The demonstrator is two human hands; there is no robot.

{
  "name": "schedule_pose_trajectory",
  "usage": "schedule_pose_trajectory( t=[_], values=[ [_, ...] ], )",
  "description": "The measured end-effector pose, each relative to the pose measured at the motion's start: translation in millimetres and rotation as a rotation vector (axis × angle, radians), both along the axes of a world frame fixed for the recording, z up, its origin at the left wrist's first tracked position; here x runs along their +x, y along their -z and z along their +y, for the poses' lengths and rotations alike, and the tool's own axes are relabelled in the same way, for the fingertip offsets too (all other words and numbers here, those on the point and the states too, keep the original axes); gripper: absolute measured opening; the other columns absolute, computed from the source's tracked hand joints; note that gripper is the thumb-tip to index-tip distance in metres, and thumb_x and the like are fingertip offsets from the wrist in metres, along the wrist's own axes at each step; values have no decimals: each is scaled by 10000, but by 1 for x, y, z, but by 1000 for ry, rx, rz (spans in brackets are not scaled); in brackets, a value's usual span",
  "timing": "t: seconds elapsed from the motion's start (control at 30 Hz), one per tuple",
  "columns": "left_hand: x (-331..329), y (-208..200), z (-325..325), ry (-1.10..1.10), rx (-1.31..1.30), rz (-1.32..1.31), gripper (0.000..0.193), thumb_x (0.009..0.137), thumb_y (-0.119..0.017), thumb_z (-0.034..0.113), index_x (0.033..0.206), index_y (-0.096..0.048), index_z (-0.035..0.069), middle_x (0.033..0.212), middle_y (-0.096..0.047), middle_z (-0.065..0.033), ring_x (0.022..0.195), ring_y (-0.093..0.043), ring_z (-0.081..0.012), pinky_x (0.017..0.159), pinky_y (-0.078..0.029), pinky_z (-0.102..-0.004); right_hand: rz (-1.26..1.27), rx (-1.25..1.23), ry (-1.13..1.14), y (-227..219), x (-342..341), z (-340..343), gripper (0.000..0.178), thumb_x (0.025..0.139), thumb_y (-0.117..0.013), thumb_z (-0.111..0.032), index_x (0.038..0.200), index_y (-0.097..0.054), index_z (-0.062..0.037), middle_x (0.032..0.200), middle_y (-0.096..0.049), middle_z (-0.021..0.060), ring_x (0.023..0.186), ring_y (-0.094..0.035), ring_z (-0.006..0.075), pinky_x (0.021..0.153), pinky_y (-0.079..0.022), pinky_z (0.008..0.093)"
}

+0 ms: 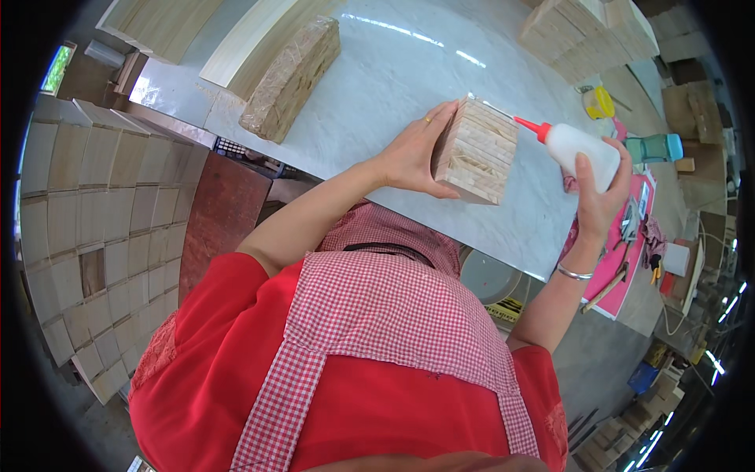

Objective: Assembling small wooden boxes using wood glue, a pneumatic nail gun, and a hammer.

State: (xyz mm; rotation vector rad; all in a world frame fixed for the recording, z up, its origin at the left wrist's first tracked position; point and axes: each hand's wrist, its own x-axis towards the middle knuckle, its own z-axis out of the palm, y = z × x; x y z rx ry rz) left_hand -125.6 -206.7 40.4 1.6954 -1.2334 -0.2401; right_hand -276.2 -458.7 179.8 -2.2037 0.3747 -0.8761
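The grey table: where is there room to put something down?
Between the brown block and left hand; beyond the wood stack toward the wood pile; and between that stack and the right hand. It's crowded at upper left, around the boards, and on the pink mat.

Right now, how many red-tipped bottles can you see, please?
1: the white bottle in the right hand, its red tip pointing toward the wood stack. Others may be hidden.
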Motion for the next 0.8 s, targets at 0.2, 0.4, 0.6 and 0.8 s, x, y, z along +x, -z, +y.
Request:
schedule_pose_trajectory(
  t=[0.2,0.4,0.6,0.8],
  values=[
    [0,0,1,-5,-1,16,1391,540,-912,447,1549,-71,-9,1566,-230,-260,1419,-306,-422,1166,-291,-457,-55,78,-22,1,5,12,504,790,-826,-182,1198,-569,-37,1096,-596,68,972,-586,158,833,-498,297],
    [-1,-2,-1,13,2,62,1389,540,-916,435,1556,-72,8,1572,-231,-252,1434,-287,-421,1177,-272,-468,-4,57,-103,7,32,37,503,786,-829,-193,1189,-571,-39,1073,-607,63,938,-590,151,799,-506,297],
    [-1,-2,0,9,-11,50,1380,547,-918,417,1557,-70,13,1576,-226,-248,1440,-279,-418,1181,-270,-464,30,23,-96,3,24,21,490,791,-824,-183,1185,-571,-40,1061,-609,60,923,-592,149,803,-506,297],
    [-1,-2,1,1,-14,30,1375,550,-920,404,1557,-68,13,1576,-227,-245,1441,-279,-416,1180,-273,-463,26,45,11,-4,-6,-2,480,794,-821,-158,1183,-572,-30,1070,-606,63,950,-588,154,832,-496,295]
  ],
)
